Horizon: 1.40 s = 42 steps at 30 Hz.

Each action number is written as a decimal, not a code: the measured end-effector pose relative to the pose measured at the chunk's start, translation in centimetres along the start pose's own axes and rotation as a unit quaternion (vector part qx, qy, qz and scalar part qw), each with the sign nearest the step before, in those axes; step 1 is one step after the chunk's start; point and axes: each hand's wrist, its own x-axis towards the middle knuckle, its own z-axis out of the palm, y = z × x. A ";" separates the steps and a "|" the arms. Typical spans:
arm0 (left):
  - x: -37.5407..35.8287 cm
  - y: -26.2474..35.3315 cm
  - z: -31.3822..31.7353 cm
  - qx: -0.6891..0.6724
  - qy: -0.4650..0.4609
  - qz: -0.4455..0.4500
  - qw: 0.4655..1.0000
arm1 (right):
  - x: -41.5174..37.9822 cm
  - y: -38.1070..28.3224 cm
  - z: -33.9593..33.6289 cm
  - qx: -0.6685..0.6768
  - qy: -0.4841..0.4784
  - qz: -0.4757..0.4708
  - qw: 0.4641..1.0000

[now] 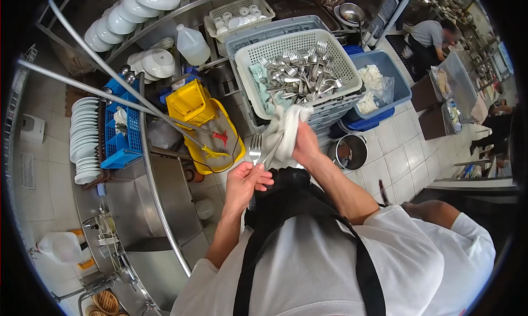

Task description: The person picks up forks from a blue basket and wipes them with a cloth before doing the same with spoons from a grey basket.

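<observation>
My left hand [246,181] grips the handle of a steel fork [254,147], tines pointing up. Just to its right, my right hand [306,144] holds a white cloth [284,130] bunched around another piece of cutlery whose handle slants down toward my left hand. Directly beyond both hands stands a white perforated basket [352,79] heaped with several forks [300,74], resting on stacked grey crates [275,29].
A yellow mop bucket [206,121] sits left of the basket. Left of that are a blue rack [122,132] and stacked white plates [83,140]. A blue tub [396,79] and metal pot [352,151] stand at right. Another person [432,38] works far back right.
</observation>
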 end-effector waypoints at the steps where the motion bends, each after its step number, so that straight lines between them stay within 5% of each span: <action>1: 0.2 -0.3 -0.2 0.019 0.005 0.013 1.000 | -0.6 0.3 0.0 0.001 -0.024 0.009 1.000; 5: 1.6 -2.0 0.6 -0.006 0.024 0.089 0.996 | -2.2 3.4 -0.8 -0.131 -0.043 0.176 0.975; 7: 1.2 -1.4 1.0 -0.045 0.018 0.053 0.997 | 1.5 1.7 -3.5 -0.369 -0.026 0.057 0.928; 9: 1.1 -0.5 1.5 -0.129 0.023 0.039 0.991 | 1.7 -2.3 -1.3 -0.178 -0.026 -0.027 0.983; 11: 1.5 -0.4 0.9 -0.122 -0.010 0.041 0.992 | 1.4 -4.3 -1.9 -0.105 -0.059 0.103 0.987; 13: 1.8 -0.7 0.9 -0.099 -0.027 0.043 0.994 | -0.4 -2.4 -1.9 -0.157 -0.129 0.137 0.969; 16: 2.0 -0.7 1.6 -0.062 -0.098 0.009 0.993 | -1.2 0.0 -0.4 -0.347 -0.111 -0.007 0.931; 20: 0.6 -0.4 1.1 0.018 -0.097 -0.047 0.994 | 0.7 -3.0 -0.8 -0.086 0.002 -0.093 0.992; 23: 0.5 -0.5 2.0 0.076 -0.103 -0.023 0.992 | 0.1 -1.9 -3.2 -0.068 -0.031 0.039 0.996; 26: 0.2 1.0 3.1 0.179 -0.053 0.024 0.982 | -2.3 0.1 -2.1 -0.096 -0.003 -0.021 0.995; 29: -0.7 0.7 2.4 0.339 0.097 0.216 0.911 | -1.3 -3.1 -3.2 -0.104 -0.021 -0.072 0.992; 33: 2.1 1.7 3.4 0.512 0.180 0.472 0.695 | -2.4 -6.2 -1.7 -0.030 0.006 -0.093 0.995; 34: 1.1 1.9 4.5 0.415 0.104 0.289 0.856 | -2.1 -6.2 -2.1 -0.019 0.010 -0.106 0.994; 35: 1.1 1.8 5.5 0.376 0.080 0.248 0.889 | -1.8 -6.3 -2.7 -0.010 -0.019 -0.076 0.997; 37: 1.2 1.7 7.0 0.297 0.032 0.163 0.940 | -2.0 -6.2 -3.2 0.014 -0.078 -0.013 0.997; 41: 2.9 -0.6 7.7 0.270 -0.018 0.171 0.947 | -4.4 -2.3 -3.9 -0.066 -0.067 0.085 0.992; 42: 2.9 -0.3 7.9 0.282 -0.022 0.139 0.949 | -3.7 -3.5 -4.2 -0.181 -0.083 0.085 0.976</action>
